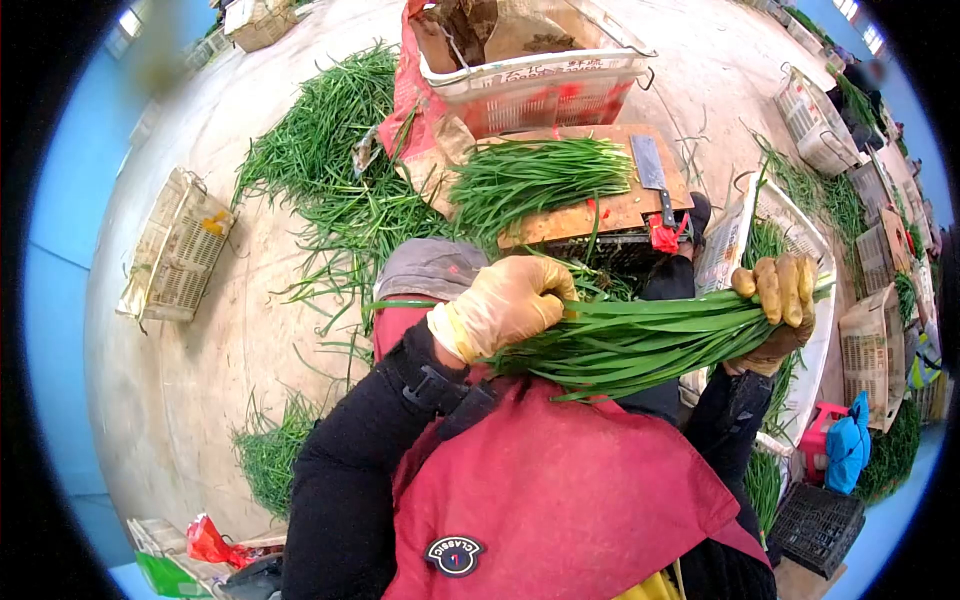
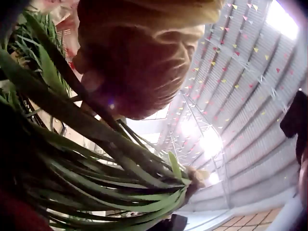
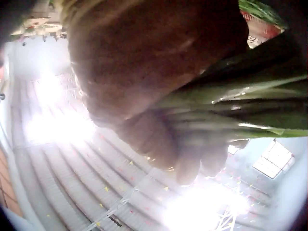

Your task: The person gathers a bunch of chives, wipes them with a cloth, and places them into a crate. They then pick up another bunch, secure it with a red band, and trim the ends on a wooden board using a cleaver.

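Left hand (image 1: 505,305) and right hand (image 1: 780,300) grip a chive bundle (image 1: 640,342) by a chive-filled crate (image 1: 722,248).

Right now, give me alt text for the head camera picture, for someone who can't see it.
A person's left hand and right hand, both gloved, grip a bunch of long green leaves above a red apron. Behind it, a wooden board holds more greens and a cleaver.

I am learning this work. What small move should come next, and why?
Probably lower the bundle onto the board: the left hand and right hand both grip it, and greens and a knife already lie there.
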Available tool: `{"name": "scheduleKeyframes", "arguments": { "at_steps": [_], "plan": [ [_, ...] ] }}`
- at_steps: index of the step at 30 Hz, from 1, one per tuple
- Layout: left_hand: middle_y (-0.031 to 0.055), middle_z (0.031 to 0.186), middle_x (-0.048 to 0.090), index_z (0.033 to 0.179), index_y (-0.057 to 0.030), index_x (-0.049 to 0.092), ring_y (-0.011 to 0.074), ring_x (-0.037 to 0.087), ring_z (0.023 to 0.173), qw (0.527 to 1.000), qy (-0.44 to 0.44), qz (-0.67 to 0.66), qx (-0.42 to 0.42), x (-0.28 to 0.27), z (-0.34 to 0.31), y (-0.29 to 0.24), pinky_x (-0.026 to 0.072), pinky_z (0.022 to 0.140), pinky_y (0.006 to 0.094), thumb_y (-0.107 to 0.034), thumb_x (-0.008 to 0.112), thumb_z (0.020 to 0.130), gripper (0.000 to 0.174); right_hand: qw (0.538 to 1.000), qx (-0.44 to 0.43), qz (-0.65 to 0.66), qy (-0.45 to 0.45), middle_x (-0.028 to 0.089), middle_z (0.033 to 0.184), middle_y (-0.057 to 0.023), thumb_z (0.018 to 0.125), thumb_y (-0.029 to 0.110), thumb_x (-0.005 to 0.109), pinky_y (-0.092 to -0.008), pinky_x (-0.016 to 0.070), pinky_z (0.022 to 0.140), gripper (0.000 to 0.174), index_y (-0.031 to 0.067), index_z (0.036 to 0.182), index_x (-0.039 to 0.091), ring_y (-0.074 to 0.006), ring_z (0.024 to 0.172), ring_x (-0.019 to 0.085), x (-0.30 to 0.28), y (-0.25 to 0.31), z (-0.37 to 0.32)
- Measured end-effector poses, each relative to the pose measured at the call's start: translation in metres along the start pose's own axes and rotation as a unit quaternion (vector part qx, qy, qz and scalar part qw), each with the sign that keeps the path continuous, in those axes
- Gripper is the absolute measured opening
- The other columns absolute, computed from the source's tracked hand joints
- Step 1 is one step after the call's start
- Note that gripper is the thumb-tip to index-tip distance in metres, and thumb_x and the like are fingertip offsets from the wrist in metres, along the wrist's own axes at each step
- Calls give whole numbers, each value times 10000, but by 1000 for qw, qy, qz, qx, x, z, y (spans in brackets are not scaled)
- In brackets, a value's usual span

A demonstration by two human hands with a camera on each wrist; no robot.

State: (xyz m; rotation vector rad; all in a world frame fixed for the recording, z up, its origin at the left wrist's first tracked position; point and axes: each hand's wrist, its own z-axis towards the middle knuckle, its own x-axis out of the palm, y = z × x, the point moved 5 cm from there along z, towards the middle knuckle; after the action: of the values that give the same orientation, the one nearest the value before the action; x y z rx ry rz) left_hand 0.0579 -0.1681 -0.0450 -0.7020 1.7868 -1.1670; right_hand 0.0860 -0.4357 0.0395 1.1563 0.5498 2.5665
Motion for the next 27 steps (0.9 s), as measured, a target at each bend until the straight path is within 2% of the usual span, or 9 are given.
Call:
{"name": "scheduleKeyframes", "arguments": {
  "at_steps": [6,9,11,14,15,18,22,24,27],
  "plan": [
    [-23,708,599,916,-8,698,69,537,667,1000,12,-23,-1,1,-1,11,430,589,247,-169,699,899,161,999,-3,-26,-27,510,667,37,925,98,638,-415,473,817,131,110,886,513,-121,617,493,4,4,1],
    [94,748,643,911,-20,690,187,623,686,999,-47,-1,1,-4,-3,11,483,633,332,-206,710,848,197,998,9,-42,-37,511,661,38,911,111,657,-422,491,817,138,105,876,524,-124,615,501,1,3,0],
    [16,671,609,914,-32,684,160,617,637,997,-66,28,-3,-4,0,15,486,593,308,-216,697,890,185,998,12,-56,-29,506,656,36,912,114,657,-440,498,819,113,101,887,547,-130,606,496,2,-1,2],
    [119,717,652,914,-71,697,310,658,689,927,-147,332,91,-7,0,11,509,640,402,-291,677,876,224,996,9,-73,-50,491,692,39,937,115,631,-398,461,847,130,107,903,507,-121,629,477,10,-6,4],
    [174,804,658,901,-105,710,389,647,792,940,-117,320,2,-12,2,14,509,706,458,-332,667,844,238,997,-5,-57,-46,474,721,42,931,110,637,-397,465,870,132,108,915,506,-118,664,472,14,-3,6],
    [151,865,682,909,-114,727,362,659,807,948,-161,273,7,-26,-9,19,518,726,428,-278,676,846,183,988,-43,-89,-115,457,760,31,927,108,639,-401,467,898,119,101,962,525,-118,726,489,2,17,9],
    [143,874,698,1005,-109,727,319,679,818,945,-159,284,-24,-54,-23,47,525,732,406,-254,653,873,209,921,-148,-201,-298,626,900,-39,946,150,614,-410,478,950,268,36,1187,587,-176,884,605,-51,64,-5],
    [142,862,702,1113,-112,702,308,685,818,939,-144,304,-68,-66,-32,44,529,734,395,-246,671,862,286,864,-68,-430,-254,652,909,-70,946,132,602,-414,492,931,256,25,1179,594,-201,888,625,-89,73,-11],
    [175,1098,674,1333,-81,571,321,658,1002,937,-173,298,-55,-86,-43,43,510,861,389,-362,742,834,598,929,-12,-249,-273,670,913,-93,949,107,580,-400,532,861,210,-3,1122,627,-220,845,644,-78,52,2]
  ]
}}
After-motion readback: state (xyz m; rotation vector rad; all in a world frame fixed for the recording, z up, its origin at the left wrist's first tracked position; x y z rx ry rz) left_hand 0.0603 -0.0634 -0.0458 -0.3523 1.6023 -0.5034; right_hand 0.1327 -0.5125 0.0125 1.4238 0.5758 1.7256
